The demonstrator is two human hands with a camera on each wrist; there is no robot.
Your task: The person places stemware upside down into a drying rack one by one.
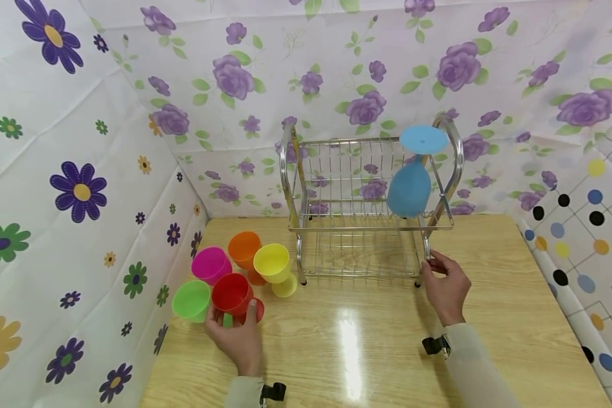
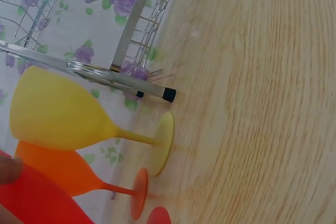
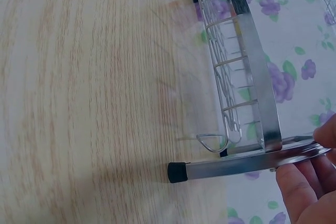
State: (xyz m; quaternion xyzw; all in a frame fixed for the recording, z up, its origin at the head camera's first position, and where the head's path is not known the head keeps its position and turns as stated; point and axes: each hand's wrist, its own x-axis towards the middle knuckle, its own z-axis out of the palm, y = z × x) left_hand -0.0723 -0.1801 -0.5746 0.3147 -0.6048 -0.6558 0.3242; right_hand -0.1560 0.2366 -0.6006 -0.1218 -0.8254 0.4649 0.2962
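My left hand (image 1: 238, 339) grips a red plastic goblet (image 1: 232, 293) by its bowl, and the goblet leans with its foot to the right. Close around it stand a green goblet (image 1: 191, 300), a magenta goblet (image 1: 211, 265), an orange goblet (image 1: 244, 249) and a yellow goblet (image 1: 272, 263). At the right front leg of a two-tier metal dish rack (image 1: 372, 228), my right hand (image 1: 446, 286) holds the leg between thumb and fingers. A blue goblet (image 1: 410, 187) sits upside down at the right end of the rack's upper tier, foot upward.
The wooden table (image 1: 387, 351) meets a flowered cloth backdrop (image 1: 306, 56) behind the rack. Another flowered cloth (image 1: 81, 238) rises at the left edge, and a dotted cloth (image 1: 581, 249) at the right. The rack's black foot (image 3: 177, 172) rests on the table.
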